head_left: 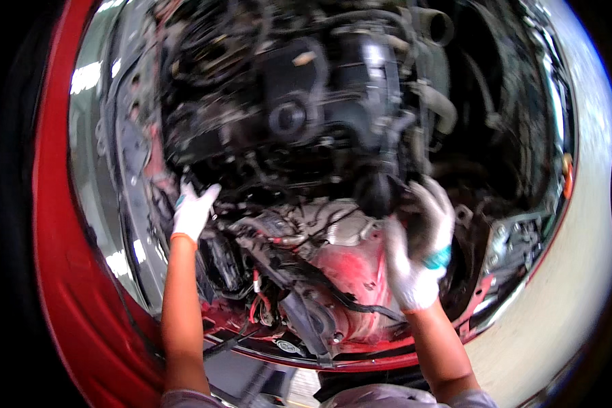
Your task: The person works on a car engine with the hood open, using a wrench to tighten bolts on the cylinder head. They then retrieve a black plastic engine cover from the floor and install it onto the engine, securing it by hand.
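Both my hands wear white gloves and reach into a car's engine bay. My left hand (194, 212) is at the left side, by dark parts near the inner wing, its thumb spread from the fingers. No held thing shows in it, though its fingertips are partly lost among the dark parts. On the right, my right hand (420, 255) has its thumb and fingers curved apart beside a black rounded part (376, 194). Blur hides whether the fingertips touch that part. Below and between the hands lies a dusty red-stained panel (350, 265) with a black hose (350, 302) across it.
The engine (292, 88), with dark covers, fills the far middle. A grey curved pipe (438, 105) stands to its right. Red wires (257, 306) hang low on the left. Red bodywork (54, 224) borders the left side, and a pale floor (557, 292) shows at right.
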### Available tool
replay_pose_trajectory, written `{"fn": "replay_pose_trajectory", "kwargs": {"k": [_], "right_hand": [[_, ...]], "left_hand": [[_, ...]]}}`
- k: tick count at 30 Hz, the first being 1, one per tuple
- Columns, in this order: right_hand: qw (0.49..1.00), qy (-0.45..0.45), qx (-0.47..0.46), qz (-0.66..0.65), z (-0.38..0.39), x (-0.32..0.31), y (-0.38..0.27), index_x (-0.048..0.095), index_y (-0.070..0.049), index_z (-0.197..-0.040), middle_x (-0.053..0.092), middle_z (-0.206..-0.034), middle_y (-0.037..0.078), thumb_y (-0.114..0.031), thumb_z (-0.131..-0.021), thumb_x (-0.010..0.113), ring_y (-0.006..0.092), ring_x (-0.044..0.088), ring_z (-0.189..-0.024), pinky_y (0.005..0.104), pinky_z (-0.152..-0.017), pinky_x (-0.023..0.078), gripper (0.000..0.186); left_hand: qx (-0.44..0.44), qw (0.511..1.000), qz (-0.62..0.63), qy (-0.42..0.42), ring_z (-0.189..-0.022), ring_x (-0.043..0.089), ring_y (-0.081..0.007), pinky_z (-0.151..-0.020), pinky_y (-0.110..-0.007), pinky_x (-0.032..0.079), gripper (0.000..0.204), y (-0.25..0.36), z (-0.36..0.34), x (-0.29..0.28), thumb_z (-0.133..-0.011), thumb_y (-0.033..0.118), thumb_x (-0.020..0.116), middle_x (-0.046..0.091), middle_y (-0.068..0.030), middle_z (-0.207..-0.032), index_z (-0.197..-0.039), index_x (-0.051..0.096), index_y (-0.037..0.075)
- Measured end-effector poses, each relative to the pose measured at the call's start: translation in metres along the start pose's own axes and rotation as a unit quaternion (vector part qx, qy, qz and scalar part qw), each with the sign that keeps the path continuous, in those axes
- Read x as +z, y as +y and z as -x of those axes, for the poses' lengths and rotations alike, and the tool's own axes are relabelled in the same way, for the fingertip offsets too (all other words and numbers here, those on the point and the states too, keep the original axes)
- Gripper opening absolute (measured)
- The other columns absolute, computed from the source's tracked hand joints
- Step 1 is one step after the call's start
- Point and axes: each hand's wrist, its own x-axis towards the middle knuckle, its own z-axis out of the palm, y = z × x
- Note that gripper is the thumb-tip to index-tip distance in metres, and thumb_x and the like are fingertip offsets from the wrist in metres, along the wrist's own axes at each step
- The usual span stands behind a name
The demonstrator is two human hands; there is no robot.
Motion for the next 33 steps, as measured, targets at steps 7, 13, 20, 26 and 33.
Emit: {"fn": "replay_pose_trajectory", "kwargs": {"k": [7,13,20,26,33], "right_hand": [[0.963,-0.166,-0.209,0.025,-0.036,0.034,-0.07,0.068,0.0,-0.113,0.068,-0.108,0.02,0.009,-0.071,0.067,0.0399,0.066,-0.104,0.0447,-0.093,0.053,0.042],[0.874,-0.273,-0.39,0.098,-0.089,0.138,-0.116,0.07,-0.003,-0.105,0.07,-0.105,0.015,-0.001,-0.082,0.07,0.0335,0.068,-0.098,0.0418,-0.086,0.055,0.023],[0.773,-0.22,-0.528,0.275,-0.12,0.245,-0.13,0.067,-0.009,-0.127,0.066,-0.125,0.014,-0.021,-0.087,0.073,0.0313,0.064,-0.116,0.0421,-0.102,0.052,0.042],[0.719,-0.33,-0.475,0.386,-0.121,0.251,-0.149,0.061,-0.005,-0.131,0.059,-0.126,0.016,-0.033,-0.083,0.075,0.0344,0.056,-0.121,0.0445,-0.101,0.047,0.058],[0.715,-0.297,-0.477,0.416,-0.113,0.257,-0.151,0.052,-0.011,-0.147,0.06,-0.133,0.014,-0.023,-0.088,0.067,0.034,0.059,-0.119,0.0443,-0.099,0.048,0.062]], "left_hand": [[0.157,0.96,-0.123,0.194,-0.139,0.043,-0.0452,-0.117,-0.051,0.035,0.078,0.002,0.066,0.03,-0.084,0.029,0.076,0.051,-0.028,-0.144,-0.148,0.044,-0.002],[0.04,0.987,-0.108,0.111,-0.113,0.061,-0.0397,-0.098,-0.05,0.051,0.066,0.016,0.059,0.008,-0.085,0.025,0.072,0.07,-0.0192,-0.103,-0.143,0.052,0.002],[-0.002,0.982,-0.159,0.101,-0.113,0.062,-0.0406,-0.096,-0.047,0.054,0.072,0.023,0.053,0.018,-0.083,0.022,0.073,0.073,-0.0205,-0.102,-0.147,0.047,0.0],[0.082,0.965,-0.147,0.199,-0.093,0.063,-0.0374,-0.083,-0.048,0.053,0.032,0.006,0.059,0.025,-0.078,0.019,0.077,0.069,-0.0129,-0.086,-0.106,0.068,0.005],[0.133,0.985,-0.094,0.061,-0.098,0.062,-0.0377,-0.087,-0.047,0.052,0.026,-0.011,0.064,0.0,-0.091,0.03,0.069,0.07,-0.0155,-0.099,-0.093,0.074,0.005]]}}
